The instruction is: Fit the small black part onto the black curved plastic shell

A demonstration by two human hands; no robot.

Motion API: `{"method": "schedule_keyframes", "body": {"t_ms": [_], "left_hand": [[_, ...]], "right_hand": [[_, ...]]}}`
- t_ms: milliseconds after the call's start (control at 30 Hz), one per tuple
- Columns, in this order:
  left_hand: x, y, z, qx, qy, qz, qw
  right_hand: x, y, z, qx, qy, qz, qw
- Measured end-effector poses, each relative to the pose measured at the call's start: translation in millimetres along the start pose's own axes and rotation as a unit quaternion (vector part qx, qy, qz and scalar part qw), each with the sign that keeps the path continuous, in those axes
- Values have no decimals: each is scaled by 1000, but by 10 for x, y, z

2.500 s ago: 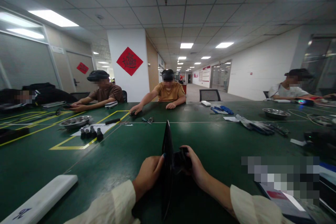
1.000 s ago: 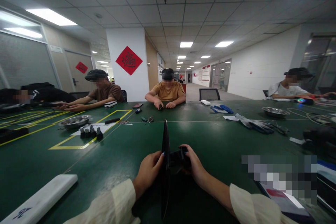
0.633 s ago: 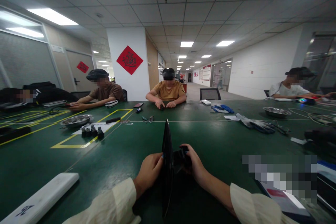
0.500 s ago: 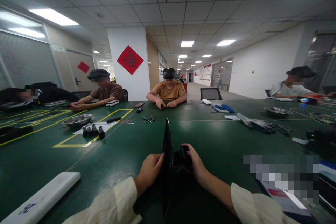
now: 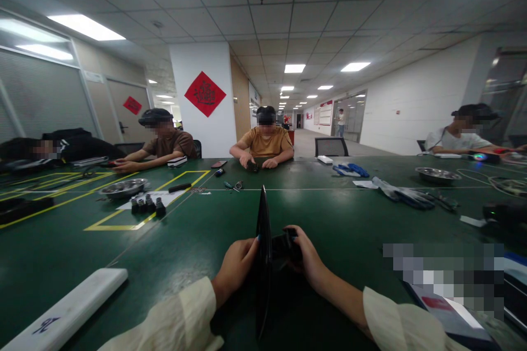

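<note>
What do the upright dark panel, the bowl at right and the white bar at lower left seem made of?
Dark panel: perhaps glossy plastic or glass; thin highlights along its edge, though this angle leaves it open.
Bowl: probably polished metal, given its silvery reflections.
White bar: likely satin plastic, from its even color, soft shading.

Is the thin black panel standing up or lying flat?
Upright: the black panel shows its narrow edge, between the left hand and right hand.

Panel (image 5: 264, 274) between left hand (image 5: 236, 266) and right hand (image 5: 308, 258), over surface (image 5: 177, 252). Block (image 5: 74, 307) front left, bowl (image 5: 120, 195) behind it; gloves (image 5: 401, 196) right, second bowl (image 5: 437, 179) back-right of them.
</note>
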State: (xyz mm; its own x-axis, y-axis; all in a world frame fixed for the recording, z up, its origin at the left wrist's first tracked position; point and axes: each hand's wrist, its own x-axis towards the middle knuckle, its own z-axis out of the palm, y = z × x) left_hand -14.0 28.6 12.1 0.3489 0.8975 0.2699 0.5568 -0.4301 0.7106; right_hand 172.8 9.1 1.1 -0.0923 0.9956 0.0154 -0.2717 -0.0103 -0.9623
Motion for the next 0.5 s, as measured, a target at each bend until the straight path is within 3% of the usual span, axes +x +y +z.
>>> {"method": "schedule_keyframes", "body": {"t_ms": [500], "left_hand": [[-3, -4, 8, 36, -29, -10, 999]], "right_hand": [[74, 121, -58, 7, 2, -15, 1000]]}}
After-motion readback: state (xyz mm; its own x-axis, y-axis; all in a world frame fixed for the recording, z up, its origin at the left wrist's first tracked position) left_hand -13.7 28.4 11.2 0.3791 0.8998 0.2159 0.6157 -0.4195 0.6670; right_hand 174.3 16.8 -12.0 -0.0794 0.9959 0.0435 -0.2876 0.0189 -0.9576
